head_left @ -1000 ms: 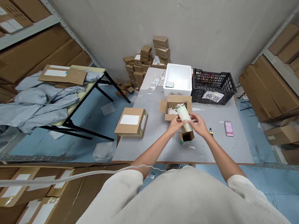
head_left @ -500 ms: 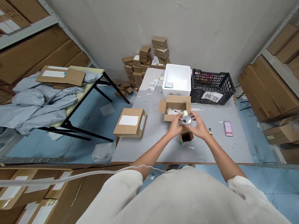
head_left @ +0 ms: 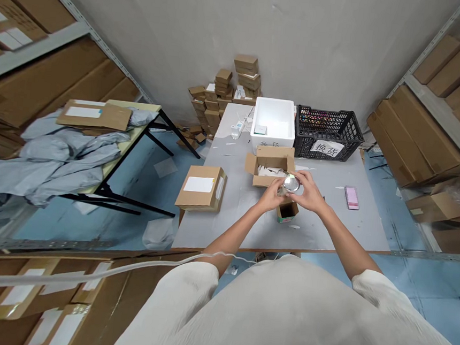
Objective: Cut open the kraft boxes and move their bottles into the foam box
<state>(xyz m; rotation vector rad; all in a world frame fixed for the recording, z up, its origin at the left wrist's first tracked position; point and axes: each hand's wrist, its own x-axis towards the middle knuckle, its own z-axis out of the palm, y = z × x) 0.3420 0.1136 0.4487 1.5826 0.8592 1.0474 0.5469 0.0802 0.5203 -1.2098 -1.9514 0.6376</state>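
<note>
A shiny round silver object [head_left: 292, 184] is held between both hands above the grey table. My left hand [head_left: 271, 196] grips it from the left, and my right hand [head_left: 309, 193] has its fingers around the right side. Just below the hands stands a small green and brown box [head_left: 286, 212] with its top open and a dark inside. Behind them an open cardboard box [head_left: 273, 158] holds white paper-like pieces.
On the table [head_left: 233, 226] are a closed carton [head_left: 199, 188] at left, a white bin [head_left: 273, 121] and black crate [head_left: 326, 143] at the back, and a pink phone-like item [head_left: 352, 198] at right. Shelves with boxes flank both sides.
Both hands have moved slightly right with the silver object, which is now turned differently; its pale green label no longer shows clearly. A small black and yellow item is now mostly covered by my right hand.
</note>
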